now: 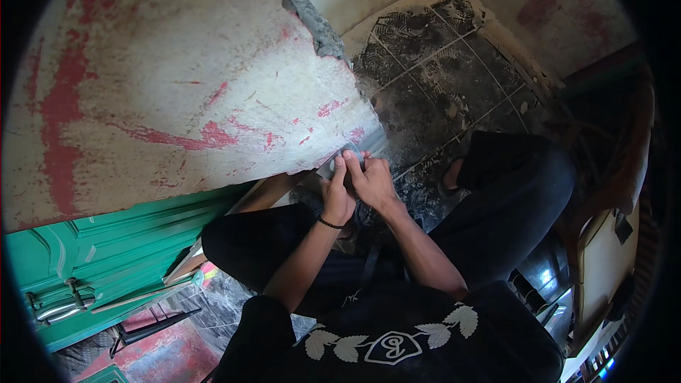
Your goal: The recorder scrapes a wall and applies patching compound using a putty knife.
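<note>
Both hands close together on a flat grey metal scraper [328,168] at the lower corner of a wall with worn white and red paint [234,92]. My left hand [336,200], with a dark bead bracelet at its wrist, is closed with its thumb pressed along the scraper. My right hand [376,183] grips it from the other side, fingers wrapped round it. The blade lies against the wall's painted surface near its edge; the fingers partly hide the tool, and its handle cannot be made out.
Rough grey cement [312,25] shows along the wall's broken edge. Beyond lies a dark tiled floor [433,71] with pale smears. A green panelled door [106,255] with a metal handle stands at left. A wooden chair-like piece [613,241] is at right, by my bent leg.
</note>
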`<state>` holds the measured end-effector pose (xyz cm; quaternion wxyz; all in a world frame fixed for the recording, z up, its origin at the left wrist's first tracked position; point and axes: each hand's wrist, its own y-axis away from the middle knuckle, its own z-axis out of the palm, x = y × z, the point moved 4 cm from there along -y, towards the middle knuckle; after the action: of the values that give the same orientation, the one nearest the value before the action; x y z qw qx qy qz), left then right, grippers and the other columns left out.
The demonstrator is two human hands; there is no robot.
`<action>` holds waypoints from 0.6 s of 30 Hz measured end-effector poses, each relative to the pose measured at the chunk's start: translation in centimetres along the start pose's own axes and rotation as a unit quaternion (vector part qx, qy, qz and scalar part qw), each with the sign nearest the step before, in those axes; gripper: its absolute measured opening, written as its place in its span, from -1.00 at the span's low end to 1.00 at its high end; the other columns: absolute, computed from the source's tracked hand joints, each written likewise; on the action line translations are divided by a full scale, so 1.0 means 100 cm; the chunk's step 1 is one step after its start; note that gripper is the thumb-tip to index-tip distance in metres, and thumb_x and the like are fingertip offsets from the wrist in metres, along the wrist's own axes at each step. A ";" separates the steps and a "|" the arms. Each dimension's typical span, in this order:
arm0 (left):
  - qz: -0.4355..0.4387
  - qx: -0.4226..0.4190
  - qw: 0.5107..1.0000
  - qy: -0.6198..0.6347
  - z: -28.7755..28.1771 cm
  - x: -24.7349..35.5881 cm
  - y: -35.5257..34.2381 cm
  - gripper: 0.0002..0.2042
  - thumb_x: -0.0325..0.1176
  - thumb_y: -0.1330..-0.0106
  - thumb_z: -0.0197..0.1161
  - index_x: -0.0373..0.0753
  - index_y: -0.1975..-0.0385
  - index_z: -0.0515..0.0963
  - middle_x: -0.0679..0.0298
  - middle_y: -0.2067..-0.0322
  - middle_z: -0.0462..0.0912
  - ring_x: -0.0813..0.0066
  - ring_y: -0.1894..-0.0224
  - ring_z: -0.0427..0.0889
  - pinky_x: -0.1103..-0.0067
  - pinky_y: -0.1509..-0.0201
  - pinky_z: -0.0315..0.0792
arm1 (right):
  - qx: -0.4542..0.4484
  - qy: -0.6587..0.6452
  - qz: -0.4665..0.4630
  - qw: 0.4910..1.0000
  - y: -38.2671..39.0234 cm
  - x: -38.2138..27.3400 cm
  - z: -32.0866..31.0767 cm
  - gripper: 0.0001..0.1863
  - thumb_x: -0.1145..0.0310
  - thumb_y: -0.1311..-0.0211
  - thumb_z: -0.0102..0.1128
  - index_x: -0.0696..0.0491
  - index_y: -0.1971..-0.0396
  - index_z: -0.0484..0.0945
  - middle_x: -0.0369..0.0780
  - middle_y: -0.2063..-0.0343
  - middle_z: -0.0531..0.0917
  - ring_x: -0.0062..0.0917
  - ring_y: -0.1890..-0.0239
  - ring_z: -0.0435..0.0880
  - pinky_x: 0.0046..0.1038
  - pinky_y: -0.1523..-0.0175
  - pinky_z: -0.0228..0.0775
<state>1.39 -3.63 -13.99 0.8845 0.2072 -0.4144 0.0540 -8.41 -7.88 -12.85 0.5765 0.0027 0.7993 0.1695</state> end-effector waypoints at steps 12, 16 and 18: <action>0.012 -0.015 0.999 -0.029 0.005 0.007 0.001 -0.65 -0.18 -0.54 0.04 -0.30 -0.13 0.41 0.07 0.01 0.59 0.19 -0.12 0.57 0.31 -0.28 0.45 | -0.007 -0.004 -0.012 1.000 0.003 -0.008 -0.002 -0.24 -0.18 -0.32 0.09 0.37 0.59 0.59 0.26 0.60 0.56 0.16 0.39 0.66 -0.04 0.24 0.50; 0.011 0.000 0.999 -0.035 -0.009 -0.007 -0.001 -0.64 -0.17 -0.55 0.04 -0.31 -0.14 0.41 0.06 0.00 0.58 0.17 -0.13 0.57 0.31 -0.29 0.44 | 0.008 0.005 -0.010 1.000 -0.004 0.023 0.011 -0.26 -0.17 -0.32 0.10 0.36 0.59 0.61 0.24 0.61 0.56 0.15 0.40 0.66 -0.04 0.22 0.50; -0.004 0.035 0.999 -0.031 -0.013 -0.011 -0.002 -0.65 -0.17 -0.55 0.03 -0.29 -0.13 0.42 0.10 -0.01 0.58 0.23 -0.14 0.55 0.33 -0.29 0.43 | 0.001 0.007 -0.010 1.000 -0.002 0.011 0.005 -0.26 -0.17 -0.32 0.10 0.36 0.59 0.61 0.24 0.61 0.56 0.15 0.40 0.66 -0.04 0.22 0.50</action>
<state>1.61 -3.26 -15.64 0.8635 0.2413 -0.4389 0.0582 -8.31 -7.72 -14.03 0.5724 -0.0062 0.8036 0.1630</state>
